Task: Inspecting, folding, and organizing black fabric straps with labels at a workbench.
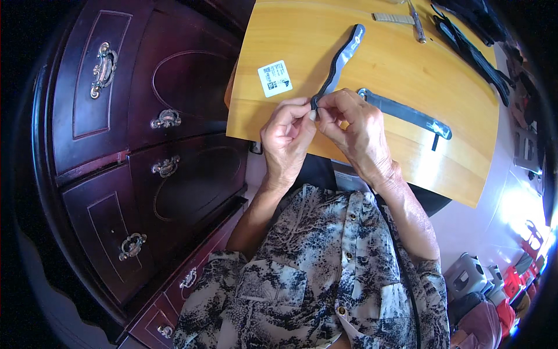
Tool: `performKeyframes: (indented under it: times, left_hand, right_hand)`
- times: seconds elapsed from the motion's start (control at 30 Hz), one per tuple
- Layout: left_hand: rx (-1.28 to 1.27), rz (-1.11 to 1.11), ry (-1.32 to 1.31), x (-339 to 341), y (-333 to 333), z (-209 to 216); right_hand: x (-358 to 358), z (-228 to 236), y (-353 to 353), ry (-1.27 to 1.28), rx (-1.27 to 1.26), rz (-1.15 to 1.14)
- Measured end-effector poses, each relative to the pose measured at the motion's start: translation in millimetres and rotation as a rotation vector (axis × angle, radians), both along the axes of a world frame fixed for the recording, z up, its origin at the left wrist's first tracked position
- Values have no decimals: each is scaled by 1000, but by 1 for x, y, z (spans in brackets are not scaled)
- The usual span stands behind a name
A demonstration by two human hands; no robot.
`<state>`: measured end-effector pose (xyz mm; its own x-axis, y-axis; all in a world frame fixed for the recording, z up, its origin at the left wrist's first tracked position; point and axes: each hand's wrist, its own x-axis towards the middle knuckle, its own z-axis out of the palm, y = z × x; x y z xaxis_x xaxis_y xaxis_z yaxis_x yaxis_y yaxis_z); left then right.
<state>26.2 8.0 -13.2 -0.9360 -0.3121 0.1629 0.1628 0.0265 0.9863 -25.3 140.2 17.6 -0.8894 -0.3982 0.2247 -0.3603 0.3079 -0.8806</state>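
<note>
Left hand (288, 135): closed in a pinch on near end of dark strap (341, 63);
Right hand (357, 125): pinching same end, just beside left;
Strap: above bench (261, 43), far end pointing away;
Unclear: pinched end mostly hidden; black bundle (474, 17) cut off at top

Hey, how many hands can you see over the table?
2: the left hand and the right hand, side by side, both pinching the near end of the dark strip.
</note>
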Motion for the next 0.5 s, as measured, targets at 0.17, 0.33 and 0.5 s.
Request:
performKeyframes:
  times: [0.17,0.33,0.5]
  left_hand:
    - [1,35,-6,-1,4,0]
    - [-61,50,-44,-2,2,0]
    - [-583,55,106,-1,3,-4]
  right_hand:
    - [-4,2,1,-50,-64,1]
    - [-5,1,1,-309,-140,-6]
    - [-9,7,2,-125,85,6]
